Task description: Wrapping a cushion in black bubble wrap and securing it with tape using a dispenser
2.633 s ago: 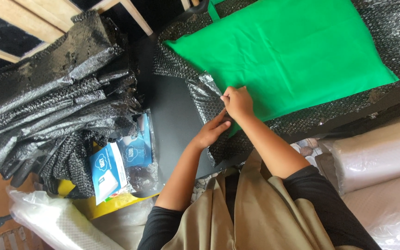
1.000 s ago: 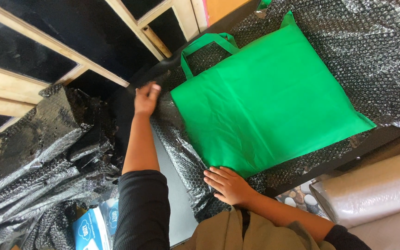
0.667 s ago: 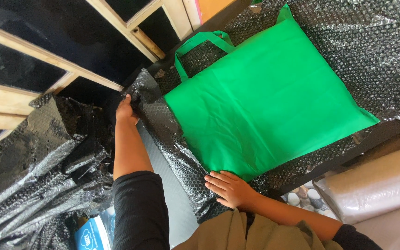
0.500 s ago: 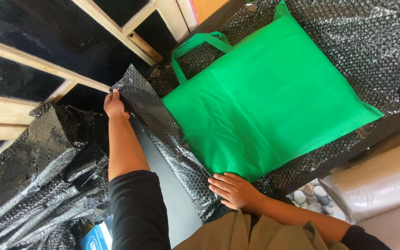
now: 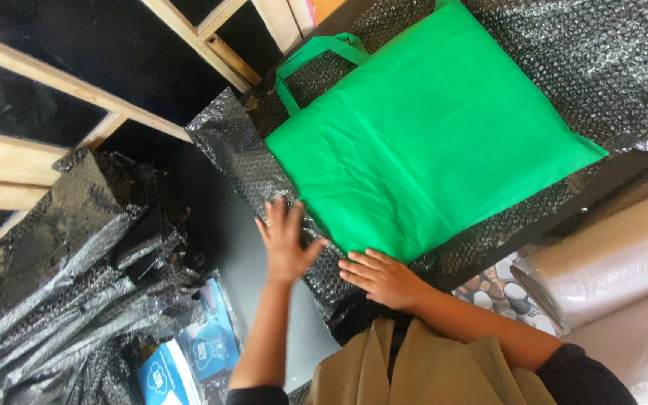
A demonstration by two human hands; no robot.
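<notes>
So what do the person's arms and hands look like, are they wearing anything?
Both hands are bare: no gloves, rings or watch show on the left hand or the right hand. The forearms are bare too, with dark sleeves pushed up high. A tan vest covers the chest.

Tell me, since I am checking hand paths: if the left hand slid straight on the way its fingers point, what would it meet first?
The left hand lies flat on the black bubble wrap, fingers pointing up the picture. It would probably just slide along the wrap towards its far edge, passing left of the green bag, though depth is unclear.
</notes>
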